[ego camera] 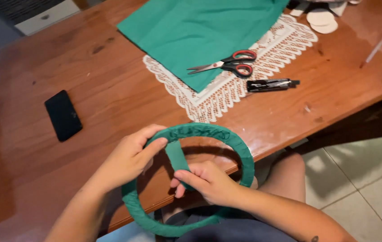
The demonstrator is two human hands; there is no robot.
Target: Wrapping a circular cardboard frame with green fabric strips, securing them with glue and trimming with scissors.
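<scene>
Left hand (130,157) grips the green wrapped ring (240,148) at lower centre, steadying it over the bench (110,89) edge; right hand (206,181) pinches the loose fabric strip (176,154), seemingly taut for winding.

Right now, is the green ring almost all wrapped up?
Nearly. Green cloth already covers the ring all the way round that shows. The left hand grips its top, and the right hand pulls the loose cloth strip. That strip end is not yet fastened. The scissors lie on the table.
</scene>
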